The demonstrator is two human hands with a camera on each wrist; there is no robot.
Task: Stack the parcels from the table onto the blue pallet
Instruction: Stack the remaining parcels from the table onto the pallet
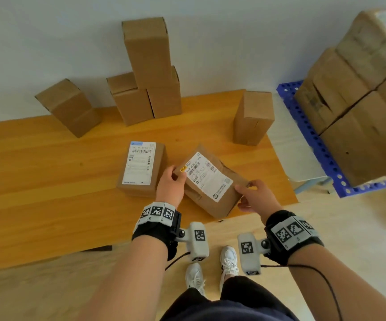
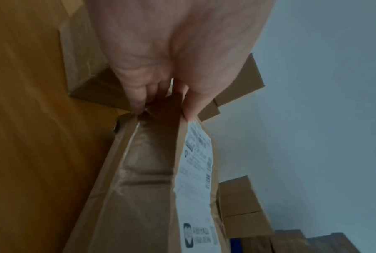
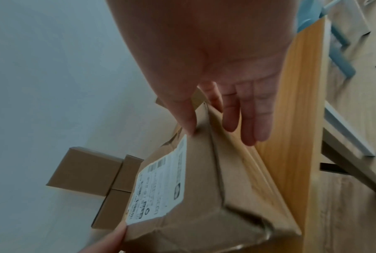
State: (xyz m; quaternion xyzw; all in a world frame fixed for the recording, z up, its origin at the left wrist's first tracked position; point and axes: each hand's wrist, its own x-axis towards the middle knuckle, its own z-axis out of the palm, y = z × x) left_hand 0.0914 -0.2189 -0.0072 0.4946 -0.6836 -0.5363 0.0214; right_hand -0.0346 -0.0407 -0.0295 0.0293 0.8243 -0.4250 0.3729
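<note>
A crumpled brown parcel (image 1: 210, 181) with a white shipping label lies askew at the table's front edge. My left hand (image 1: 173, 176) pinches its left corner, thumb on the label and fingers on the side (image 2: 161, 109). My right hand (image 1: 245, 193) holds the right corner, thumb on top and fingers down the side (image 3: 217, 130). Whether the parcel is off the wood is unclear. The blue pallet (image 1: 307, 126) sits on the floor to the right, loaded with large cardboard boxes (image 1: 361, 117).
Beside my left hand lies a flat labelled box (image 1: 141, 167). An upright box (image 1: 253, 117) stands at the table's right end; a stack of boxes (image 1: 148, 72) and a tilted box (image 1: 69, 107) are at the back. A pale low stand (image 1: 298, 154) fills the gap between table and pallet.
</note>
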